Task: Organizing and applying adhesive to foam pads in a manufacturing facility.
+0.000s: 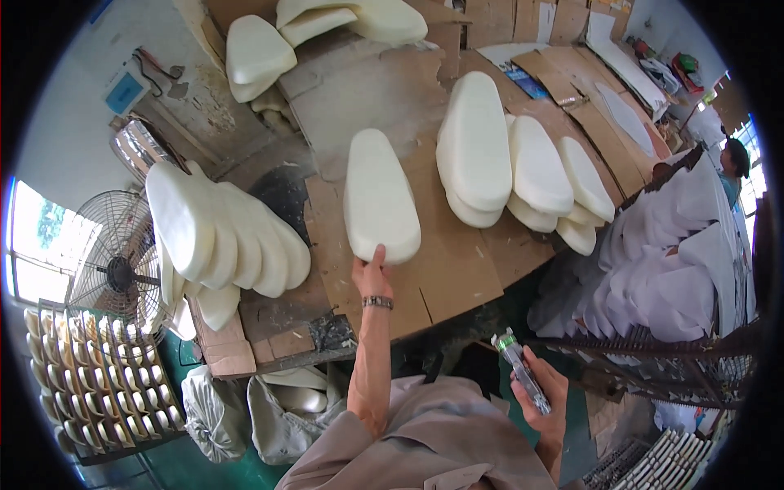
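Note:
A cream foam cushion [380,192], shaped like a long seat pad with one narrow end, lies on the cardboard-covered table in front of me. My left hand [374,273] grips its near, wide end, thumb on top and the other fingers mostly hidden under it. Off to the right, beyond the table's near edge, my right hand [545,394] is closed around a slim grey hand tool with a green band [523,374]. The tool points up and left, apart from the foam; its exact kind I cannot make out.
Stacked foam cushions stand at the left [237,233] and right [474,147] of the cardboard-topped table [449,282], with more at the back. A wire-cage fan [118,273] and a rack of pale parts [106,380] are left. White draped sheets [653,261] fill the right; a person is beyond.

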`<state>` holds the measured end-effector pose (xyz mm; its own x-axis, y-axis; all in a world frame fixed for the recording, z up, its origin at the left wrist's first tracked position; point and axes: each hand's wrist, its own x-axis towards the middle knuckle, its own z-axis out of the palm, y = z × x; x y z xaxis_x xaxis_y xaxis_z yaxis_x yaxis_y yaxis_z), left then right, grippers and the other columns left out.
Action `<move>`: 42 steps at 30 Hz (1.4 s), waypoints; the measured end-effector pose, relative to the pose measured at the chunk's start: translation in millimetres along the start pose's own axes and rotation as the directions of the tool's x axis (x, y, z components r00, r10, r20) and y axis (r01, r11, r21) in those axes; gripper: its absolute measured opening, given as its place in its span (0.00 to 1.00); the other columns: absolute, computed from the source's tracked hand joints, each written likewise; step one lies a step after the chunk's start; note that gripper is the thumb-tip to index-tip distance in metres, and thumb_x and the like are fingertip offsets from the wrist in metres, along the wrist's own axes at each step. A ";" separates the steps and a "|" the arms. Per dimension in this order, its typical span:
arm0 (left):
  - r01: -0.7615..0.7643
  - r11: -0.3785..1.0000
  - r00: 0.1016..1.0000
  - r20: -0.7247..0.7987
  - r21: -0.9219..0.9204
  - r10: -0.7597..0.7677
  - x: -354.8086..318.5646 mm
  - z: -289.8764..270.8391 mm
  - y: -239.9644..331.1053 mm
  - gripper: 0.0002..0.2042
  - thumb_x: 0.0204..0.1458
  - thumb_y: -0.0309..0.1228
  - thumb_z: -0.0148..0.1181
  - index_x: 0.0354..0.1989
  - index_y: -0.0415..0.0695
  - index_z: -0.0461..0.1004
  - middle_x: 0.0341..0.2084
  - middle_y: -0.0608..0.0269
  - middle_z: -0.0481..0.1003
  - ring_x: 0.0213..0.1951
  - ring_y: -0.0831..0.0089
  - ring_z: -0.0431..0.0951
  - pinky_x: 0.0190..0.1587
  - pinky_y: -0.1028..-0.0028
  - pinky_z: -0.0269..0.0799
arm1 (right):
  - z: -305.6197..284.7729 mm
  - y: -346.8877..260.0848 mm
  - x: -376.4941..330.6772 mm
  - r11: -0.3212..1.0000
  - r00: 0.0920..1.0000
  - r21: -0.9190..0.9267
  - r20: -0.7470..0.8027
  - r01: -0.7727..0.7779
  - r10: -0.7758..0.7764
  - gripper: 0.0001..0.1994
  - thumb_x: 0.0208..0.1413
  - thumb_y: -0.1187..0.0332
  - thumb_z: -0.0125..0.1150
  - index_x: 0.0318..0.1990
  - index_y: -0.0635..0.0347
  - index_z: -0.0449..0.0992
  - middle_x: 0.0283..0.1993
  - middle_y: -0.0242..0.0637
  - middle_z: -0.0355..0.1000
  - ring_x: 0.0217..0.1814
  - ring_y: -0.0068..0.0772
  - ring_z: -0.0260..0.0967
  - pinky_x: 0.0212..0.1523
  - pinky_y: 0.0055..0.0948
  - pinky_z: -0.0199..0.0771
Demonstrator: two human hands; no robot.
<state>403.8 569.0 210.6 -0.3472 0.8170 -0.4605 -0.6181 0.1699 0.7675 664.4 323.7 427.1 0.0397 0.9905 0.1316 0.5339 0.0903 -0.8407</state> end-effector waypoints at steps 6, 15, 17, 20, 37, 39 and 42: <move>-0.121 0.971 0.966 0.202 -0.206 0.163 -6.2 24.1 27.9 0.29 0.54 0.20 0.65 0.64 0.43 0.61 0.56 0.61 0.71 0.50 0.71 0.75 0.44 0.69 0.77 | 11.6 -4.0 36.5 0.999 0.998 0.035 0.057 -0.031 0.029 0.25 0.52 0.78 0.63 0.60 0.69 0.71 0.36 0.45 0.76 0.33 0.35 0.75 0.36 0.27 0.74; -0.193 0.879 0.891 0.297 -0.437 0.343 -58.0 -10.2 77.2 0.30 0.55 0.19 0.61 0.66 0.42 0.59 0.58 0.59 0.70 0.58 0.67 0.72 0.60 0.65 0.70 | 6.7 26.0 89.5 0.997 0.993 0.072 0.112 0.027 -0.035 0.24 0.52 0.78 0.63 0.59 0.69 0.73 0.35 0.44 0.76 0.32 0.35 0.74 0.36 0.28 0.72; -0.186 0.839 0.861 0.326 -0.511 0.390 -58.5 7.7 92.0 0.31 0.55 0.20 0.62 0.67 0.42 0.58 0.59 0.60 0.70 0.60 0.66 0.72 0.62 0.63 0.69 | 1.9 38.5 102.8 0.994 0.986 0.097 0.155 0.043 -0.058 0.23 0.52 0.78 0.64 0.58 0.69 0.73 0.34 0.43 0.76 0.32 0.35 0.74 0.35 0.29 0.73; -0.231 0.796 0.827 0.318 -0.560 0.464 -30.9 26.4 115.6 0.32 0.54 0.19 0.61 0.68 0.42 0.56 0.60 0.59 0.69 0.60 0.64 0.71 0.64 0.60 0.68 | 4.8 43.6 125.3 0.991 0.972 0.079 0.196 0.112 -0.126 0.25 0.49 0.79 0.64 0.59 0.66 0.73 0.34 0.45 0.75 0.31 0.40 0.75 0.34 0.31 0.73; -0.400 0.787 0.824 0.192 -0.469 0.533 341.4 183.0 435.6 0.20 0.59 0.21 0.60 0.60 0.38 0.67 0.52 0.55 0.75 0.53 0.59 0.77 0.51 0.55 0.79 | 59.8 10.8 120.2 0.997 0.990 -0.075 0.139 -0.010 0.021 0.29 0.46 0.80 0.65 0.61 0.65 0.72 0.37 0.50 0.75 0.35 0.47 0.76 0.37 0.35 0.74; -0.418 0.785 0.831 0.157 -0.457 0.534 337.9 184.9 430.3 0.20 0.59 0.23 0.61 0.59 0.38 0.67 0.51 0.54 0.74 0.52 0.59 0.78 0.49 0.56 0.80 | 62.8 12.1 125.8 0.997 0.989 -0.076 0.148 0.007 0.005 0.29 0.47 0.80 0.65 0.61 0.66 0.72 0.37 0.49 0.75 0.34 0.46 0.75 0.37 0.34 0.74; -0.518 0.784 0.800 0.132 -0.343 0.586 295.0 154.1 373.1 0.20 0.59 0.26 0.62 0.58 0.38 0.67 0.50 0.53 0.75 0.48 0.60 0.79 0.44 0.59 0.82 | 64.4 9.9 127.6 0.998 0.988 -0.060 0.153 0.013 -0.004 0.28 0.48 0.80 0.65 0.61 0.66 0.72 0.37 0.48 0.74 0.33 0.44 0.74 0.36 0.32 0.73</move>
<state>179.5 958.3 429.9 -0.5471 0.8253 0.1403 -0.5462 -0.4789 0.6872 620.4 457.6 401.8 -0.0918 0.9944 0.0527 0.5841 0.0967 -0.8059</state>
